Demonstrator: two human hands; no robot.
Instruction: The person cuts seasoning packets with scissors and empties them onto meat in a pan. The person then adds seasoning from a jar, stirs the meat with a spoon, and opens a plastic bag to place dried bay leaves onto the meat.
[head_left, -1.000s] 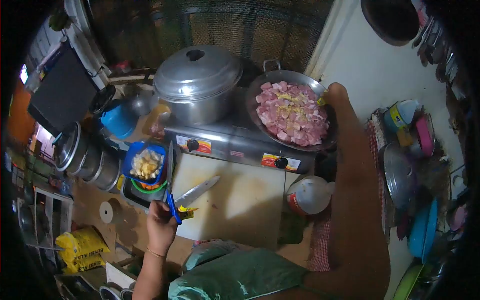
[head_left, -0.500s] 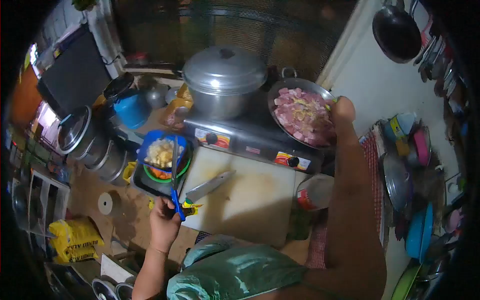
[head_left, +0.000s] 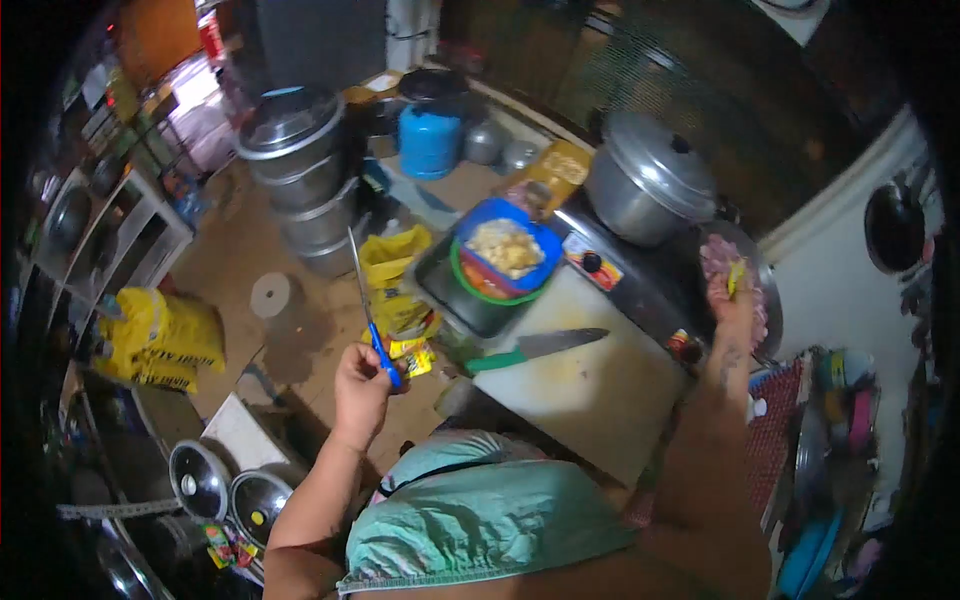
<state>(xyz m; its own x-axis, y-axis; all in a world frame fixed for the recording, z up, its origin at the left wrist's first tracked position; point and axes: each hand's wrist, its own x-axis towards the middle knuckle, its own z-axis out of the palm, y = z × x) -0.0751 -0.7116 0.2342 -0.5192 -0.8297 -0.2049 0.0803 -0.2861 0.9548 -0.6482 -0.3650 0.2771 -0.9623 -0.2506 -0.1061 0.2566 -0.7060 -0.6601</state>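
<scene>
View swung left since the earlier frame; left hand now well clear of the cutting board. I have it closed on blue-handled scissors, blades aimed away from the body, probably for safety; yellow sachet beside them, grip unclear. Right hand pinches a yellow packet over the meat in the pan, presumably to keep it within the rim.

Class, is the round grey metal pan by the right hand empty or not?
Not empty: chunks of pink meat lie in the round grey metal pan. How full, I cannot tell; the right hand hides part.
</scene>
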